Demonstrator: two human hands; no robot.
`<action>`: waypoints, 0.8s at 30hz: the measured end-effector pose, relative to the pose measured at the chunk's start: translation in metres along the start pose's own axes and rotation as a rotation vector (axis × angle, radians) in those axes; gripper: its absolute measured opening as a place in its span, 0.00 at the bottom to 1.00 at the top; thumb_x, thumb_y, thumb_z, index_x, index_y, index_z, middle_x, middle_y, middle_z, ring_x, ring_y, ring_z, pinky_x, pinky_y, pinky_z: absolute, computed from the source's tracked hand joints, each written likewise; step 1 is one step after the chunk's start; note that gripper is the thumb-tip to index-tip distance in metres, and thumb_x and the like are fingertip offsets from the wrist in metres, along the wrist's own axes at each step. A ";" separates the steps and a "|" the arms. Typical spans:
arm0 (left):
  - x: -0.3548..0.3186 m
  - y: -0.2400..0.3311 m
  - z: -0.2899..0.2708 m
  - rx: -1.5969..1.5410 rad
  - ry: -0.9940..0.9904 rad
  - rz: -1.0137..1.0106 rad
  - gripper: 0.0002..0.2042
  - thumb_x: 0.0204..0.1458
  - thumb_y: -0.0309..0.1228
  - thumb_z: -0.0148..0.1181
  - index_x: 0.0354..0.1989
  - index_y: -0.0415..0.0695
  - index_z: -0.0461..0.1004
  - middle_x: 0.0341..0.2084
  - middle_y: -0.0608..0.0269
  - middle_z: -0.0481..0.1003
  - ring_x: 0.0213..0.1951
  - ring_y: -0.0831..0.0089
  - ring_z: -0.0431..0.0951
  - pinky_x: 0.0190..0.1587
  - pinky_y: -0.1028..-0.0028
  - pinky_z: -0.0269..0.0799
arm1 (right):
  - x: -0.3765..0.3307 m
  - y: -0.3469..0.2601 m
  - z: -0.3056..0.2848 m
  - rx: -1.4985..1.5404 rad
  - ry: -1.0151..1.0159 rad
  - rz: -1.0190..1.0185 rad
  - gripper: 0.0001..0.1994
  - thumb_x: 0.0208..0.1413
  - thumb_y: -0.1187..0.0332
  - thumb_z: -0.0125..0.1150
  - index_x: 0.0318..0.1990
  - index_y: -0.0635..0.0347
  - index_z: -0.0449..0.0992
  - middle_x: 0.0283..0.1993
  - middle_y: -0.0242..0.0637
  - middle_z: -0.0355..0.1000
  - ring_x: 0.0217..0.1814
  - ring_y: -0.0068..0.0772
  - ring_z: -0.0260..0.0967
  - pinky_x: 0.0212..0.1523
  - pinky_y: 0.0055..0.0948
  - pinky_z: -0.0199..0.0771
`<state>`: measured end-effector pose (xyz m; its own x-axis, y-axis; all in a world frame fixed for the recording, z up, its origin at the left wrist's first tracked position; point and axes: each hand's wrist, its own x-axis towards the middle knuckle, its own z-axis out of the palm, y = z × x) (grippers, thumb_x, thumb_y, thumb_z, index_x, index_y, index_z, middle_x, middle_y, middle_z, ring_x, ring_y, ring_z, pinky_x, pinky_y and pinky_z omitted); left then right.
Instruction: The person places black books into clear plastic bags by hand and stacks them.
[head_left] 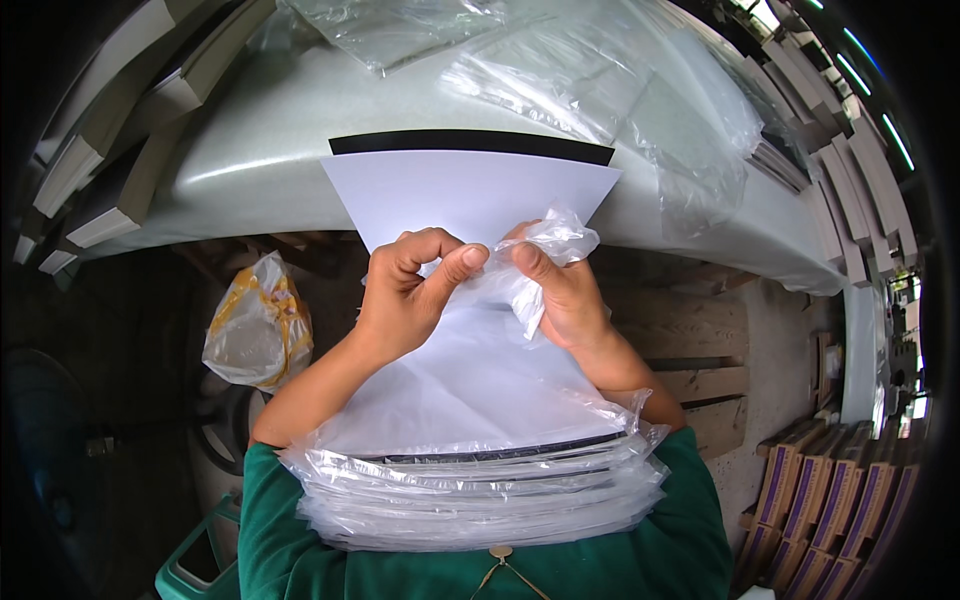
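Both hands, left (405,290) and right (572,300), pinch clear film (560,238) (bunched up in the right) near a white sheet (470,192).

Crumpled plastic (560,238) hides most of the fingers of the right hand (568,295), and the lower fingers of the left hand (410,285) curl out of sight. Only a top strip of the black sheet (470,142) shows past the white sheet (470,190). Creases and glare obscure the layers in the wrapped stack (480,505). The lower edge cuts off the green shirt (420,572) and the cardboard boxes (815,500). At far left, a dark thing (45,440), perhaps round, is too dim to name
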<state>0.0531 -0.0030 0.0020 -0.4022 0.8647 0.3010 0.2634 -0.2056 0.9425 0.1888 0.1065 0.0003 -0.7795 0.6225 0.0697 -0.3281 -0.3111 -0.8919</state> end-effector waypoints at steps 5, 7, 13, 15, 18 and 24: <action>0.005 0.000 0.001 0.195 0.080 0.305 0.09 0.52 0.31 0.56 0.26 0.39 0.76 0.24 0.61 0.76 0.29 0.77 0.72 0.36 0.76 0.66 | 0.001 0.001 -0.004 0.035 -0.065 0.028 0.08 0.49 0.66 0.62 0.32 0.60 0.72 0.30 0.26 0.68 0.32 0.15 0.62 0.33 0.18 0.60; 0.006 -0.001 0.000 0.114 0.063 0.210 0.09 0.53 0.32 0.54 0.27 0.39 0.75 0.26 0.61 0.76 0.31 0.76 0.72 0.38 0.76 0.65 | 0.001 0.001 -0.007 0.168 -0.138 0.072 0.08 0.48 0.68 0.62 0.32 0.60 0.72 0.30 0.27 0.69 0.32 0.15 0.62 0.32 0.17 0.60; -0.001 -0.007 -0.005 -0.573 0.039 -0.169 0.13 0.58 0.38 0.45 0.27 0.43 0.65 0.23 0.65 0.71 0.28 0.78 0.70 0.33 0.78 0.67 | -0.005 -0.016 -0.018 -0.085 -0.386 0.047 0.06 0.46 0.72 0.62 0.31 0.61 0.72 0.23 0.28 0.68 0.24 0.16 0.61 0.25 0.18 0.59; -0.002 -0.004 -0.008 -0.580 -0.119 -0.393 0.14 0.57 0.40 0.48 0.27 0.42 0.67 0.21 0.68 0.68 0.24 0.79 0.67 0.29 0.76 0.65 | -0.007 -0.028 -0.023 -0.180 -0.335 0.021 0.05 0.46 0.72 0.62 0.30 0.60 0.72 0.17 0.28 0.65 0.18 0.17 0.59 0.21 0.19 0.59; 0.005 0.005 -0.012 0.149 -1.190 -0.043 0.10 0.50 0.35 0.57 0.34 0.42 0.74 0.26 0.57 0.74 0.32 0.67 0.73 0.35 0.68 0.68 | -0.009 -0.044 -0.041 0.295 -0.156 0.176 0.07 0.47 0.69 0.63 0.29 0.60 0.71 0.16 0.28 0.65 0.18 0.16 0.60 0.20 0.18 0.58; 0.014 0.016 -0.038 -0.478 -0.461 -0.434 0.15 0.47 0.40 0.60 0.36 0.39 0.74 0.30 0.56 0.76 0.34 0.65 0.76 0.43 0.68 0.69 | -0.020 -0.053 -0.103 -0.556 -0.471 0.160 0.12 0.55 0.67 0.53 0.43 0.63 0.72 0.36 0.40 0.73 0.35 0.30 0.70 0.35 0.30 0.72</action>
<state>0.0185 -0.0120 0.0265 0.0488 0.9938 -0.0995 -0.2804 0.1092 0.9537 0.2765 0.1848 -0.0004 -0.9822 0.1878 -0.0077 0.0298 0.1150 -0.9929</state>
